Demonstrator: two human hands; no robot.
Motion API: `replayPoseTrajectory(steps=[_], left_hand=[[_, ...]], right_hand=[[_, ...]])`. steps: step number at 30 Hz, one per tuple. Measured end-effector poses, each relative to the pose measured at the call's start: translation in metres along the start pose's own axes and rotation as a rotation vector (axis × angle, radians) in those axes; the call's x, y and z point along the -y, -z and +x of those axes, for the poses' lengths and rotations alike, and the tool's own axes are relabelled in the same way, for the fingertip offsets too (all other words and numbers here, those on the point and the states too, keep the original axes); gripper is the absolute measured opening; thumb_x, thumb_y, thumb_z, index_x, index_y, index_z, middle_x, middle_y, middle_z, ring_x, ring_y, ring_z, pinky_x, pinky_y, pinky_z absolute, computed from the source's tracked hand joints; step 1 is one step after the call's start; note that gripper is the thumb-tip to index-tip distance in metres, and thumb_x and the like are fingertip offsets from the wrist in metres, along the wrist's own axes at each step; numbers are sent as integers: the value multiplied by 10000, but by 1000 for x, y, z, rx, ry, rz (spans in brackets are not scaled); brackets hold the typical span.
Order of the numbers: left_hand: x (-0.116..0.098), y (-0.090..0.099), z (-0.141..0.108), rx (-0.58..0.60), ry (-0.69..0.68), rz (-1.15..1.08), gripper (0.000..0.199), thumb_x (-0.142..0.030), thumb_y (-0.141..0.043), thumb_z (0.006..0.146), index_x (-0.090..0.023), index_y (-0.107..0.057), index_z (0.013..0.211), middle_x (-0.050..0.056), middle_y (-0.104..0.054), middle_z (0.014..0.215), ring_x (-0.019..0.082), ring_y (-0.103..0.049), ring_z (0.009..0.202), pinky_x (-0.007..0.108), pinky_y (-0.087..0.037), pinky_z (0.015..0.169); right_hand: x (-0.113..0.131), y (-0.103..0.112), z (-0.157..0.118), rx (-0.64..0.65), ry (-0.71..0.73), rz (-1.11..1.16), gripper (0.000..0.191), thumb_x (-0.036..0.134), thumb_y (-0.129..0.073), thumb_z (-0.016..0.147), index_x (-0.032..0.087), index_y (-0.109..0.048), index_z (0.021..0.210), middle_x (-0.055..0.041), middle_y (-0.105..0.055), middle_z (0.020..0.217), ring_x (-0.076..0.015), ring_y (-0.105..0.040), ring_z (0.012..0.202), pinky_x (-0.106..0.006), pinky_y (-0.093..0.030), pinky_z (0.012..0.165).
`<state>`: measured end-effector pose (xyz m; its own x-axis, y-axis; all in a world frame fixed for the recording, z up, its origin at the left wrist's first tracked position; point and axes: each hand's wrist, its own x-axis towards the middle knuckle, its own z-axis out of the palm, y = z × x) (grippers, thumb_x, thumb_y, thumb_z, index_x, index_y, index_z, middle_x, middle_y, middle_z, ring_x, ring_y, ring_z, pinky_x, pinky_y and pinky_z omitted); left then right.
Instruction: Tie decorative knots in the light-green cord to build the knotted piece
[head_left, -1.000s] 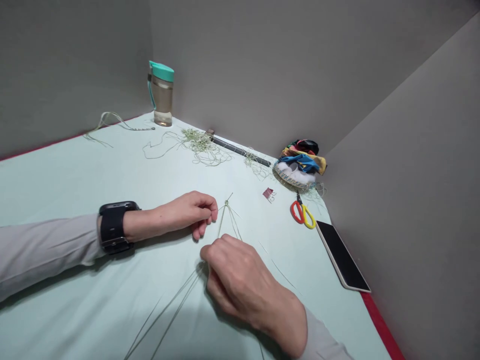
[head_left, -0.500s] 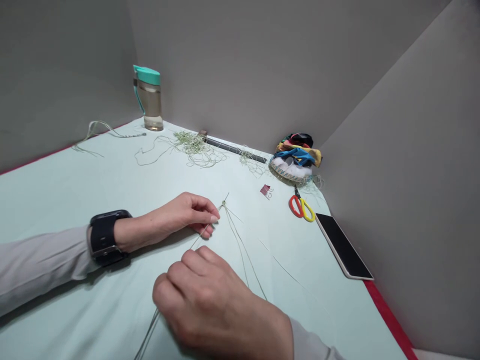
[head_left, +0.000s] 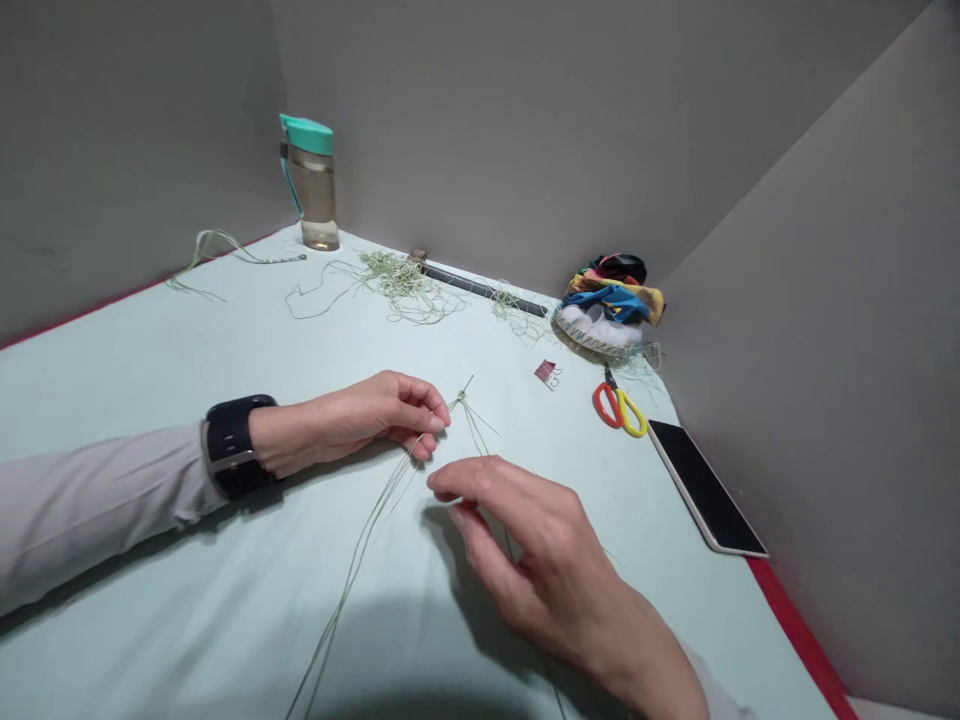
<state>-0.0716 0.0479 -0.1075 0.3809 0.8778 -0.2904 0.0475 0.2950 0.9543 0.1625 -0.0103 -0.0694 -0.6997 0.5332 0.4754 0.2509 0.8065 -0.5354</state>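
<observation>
Thin green cords (head_left: 352,570) run from a small knot (head_left: 461,397) down toward the front edge of the picture. My left hand (head_left: 394,412) pinches some of these cords just left of the knot, thumb against fingertips; a dark watch sits on that wrist. Other strands fan out from the knot to the right and pass beneath my right hand (head_left: 532,550). That hand hovers over the table with thumb and index finger apart, and no cord shows between them.
Behind stand a teal-lidded bottle (head_left: 315,190), tangled green thread (head_left: 401,285), a dark rod (head_left: 487,290) and a basket with coloured cloth (head_left: 600,325). On the right lie a binder clip (head_left: 546,373), scissors (head_left: 621,408) and a phone (head_left: 705,490). A braided cord (head_left: 262,260) lies back left.
My right hand has opened from a fist and moved right, off the left-hand cords. My left hand keeps its pinch near the knot. The whole view has shifted slightly.
</observation>
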Motion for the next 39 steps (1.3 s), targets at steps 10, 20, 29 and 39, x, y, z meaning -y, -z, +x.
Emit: replayPoseTrajectory(steps=[10,20,29,39], left_hand=[[-16,-14,-11,-77,-9,92,179,-104,-641,956,-92,-772,834,-9,-642,610,73,-540,469,189,-452,479],[-17,-11,-13,-74,26,43,112,-134,-664,857,-111,-767,896,25,-652,662,56,-435,433,177,-315,392],[-18,-14,-19,-183,2,9,275,-155,-685,828,-143,-636,1098,-56,-570,653,49,-388,472,170,-262,440],[-16,-22,-17,-266,27,92,136,-246,-704,863,-139,-633,817,-5,-667,680,39,-407,474,166,-266,441]], right_hand=[[-18,-15,-6,117,-220,-173,195,105,-520,1029,164,-705,1048,-71,-747,935,-208,-688,836,-339,-520,764],[-25,-15,17,128,-447,-327,195,143,-547,1007,150,-735,1057,-110,-743,992,-260,-678,907,-385,-476,792],[-9,-50,36,145,-547,-405,264,378,-703,962,128,-714,1048,-105,-740,975,-306,-689,939,-454,-462,907],[-24,-57,26,47,-445,-437,134,207,-558,957,188,-675,895,-29,-705,818,-196,-634,708,-347,-380,664]])
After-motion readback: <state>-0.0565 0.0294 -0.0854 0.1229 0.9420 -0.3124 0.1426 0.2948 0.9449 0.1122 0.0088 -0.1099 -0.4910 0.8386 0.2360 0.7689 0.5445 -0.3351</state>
